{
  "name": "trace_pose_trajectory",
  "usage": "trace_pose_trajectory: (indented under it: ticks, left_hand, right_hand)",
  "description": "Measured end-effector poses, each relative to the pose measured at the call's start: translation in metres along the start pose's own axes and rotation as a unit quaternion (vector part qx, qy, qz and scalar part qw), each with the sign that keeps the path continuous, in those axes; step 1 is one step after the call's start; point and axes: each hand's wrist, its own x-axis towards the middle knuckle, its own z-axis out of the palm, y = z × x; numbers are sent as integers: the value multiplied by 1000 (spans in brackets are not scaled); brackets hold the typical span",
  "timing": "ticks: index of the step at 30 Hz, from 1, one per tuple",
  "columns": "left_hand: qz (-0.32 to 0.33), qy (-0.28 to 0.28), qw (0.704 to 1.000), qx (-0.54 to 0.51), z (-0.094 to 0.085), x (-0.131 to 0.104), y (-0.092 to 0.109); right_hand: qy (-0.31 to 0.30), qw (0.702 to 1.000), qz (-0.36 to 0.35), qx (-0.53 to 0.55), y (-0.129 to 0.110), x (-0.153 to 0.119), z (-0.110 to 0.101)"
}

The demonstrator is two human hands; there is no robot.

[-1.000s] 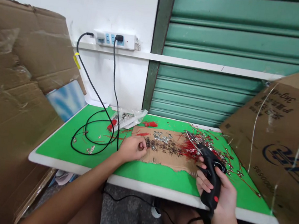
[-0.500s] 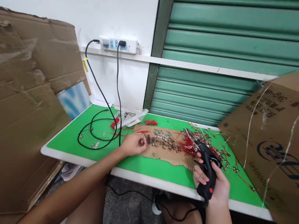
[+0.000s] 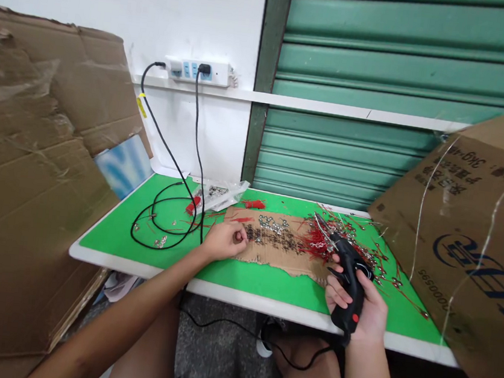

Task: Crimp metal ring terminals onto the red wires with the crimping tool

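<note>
My right hand (image 3: 364,305) is wrapped round a black soldering gun (image 3: 345,278) with a red button. Its metal tip points up and left over a heap of red wires (image 3: 319,239) with shiny metal ends. My left hand (image 3: 228,241) rests at the left end of a flat cardboard strip (image 3: 277,263). Its fingers are curled into a pinch, and what they hold, if anything, is too small to make out. Right beside those fingers, small dark parts (image 3: 274,237) stand in rows along the cardboard. Loose silvery pieces (image 3: 270,223) lie just behind the rows.
A clear plastic bag (image 3: 224,195) of metal parts and a red wire bundle (image 3: 254,204) lie at the back of the green tabletop (image 3: 115,228). A black cable (image 3: 139,218) loops at left below a power strip (image 3: 201,71). Large cardboard sheets (image 3: 18,199) (image 3: 469,238) flank the table.
</note>
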Motion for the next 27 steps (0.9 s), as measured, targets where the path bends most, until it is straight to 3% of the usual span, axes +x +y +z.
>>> trace_pose_trajectory:
  ticks: [4,9,12,15,18,20,23,27]
  left_hand:
    - [16,7,1000,-14,0,0,-2]
    - [80,17,997,7,-7,-1,7]
    - [123,-32,992,-16,-5,11,32]
    - [137,-83,986,-47,14,38,72]
    - [104,-70,990,-65,42,71,109]
    - [98,-67,991,-66,54,85,118]
    - [93,-27,993,-65,48,87,103]
    - [41,-6,998,-40,12,74,58]
  right_hand:
    - [7,1000,-6,15,1,-2,1]
    - [13,998,-21,63,1,-6,0]
    - [-1,997,-45,64,2,-9,-2]
    - [-1,996,-67,59,3,-10,-3]
    - [15,995,-75,65,3,-10,-3]
    - [19,995,-74,71,3,-10,-2]
    - [19,996,-66,59,2,-10,-3]
    - [10,997,-61,37,2,-9,-4]
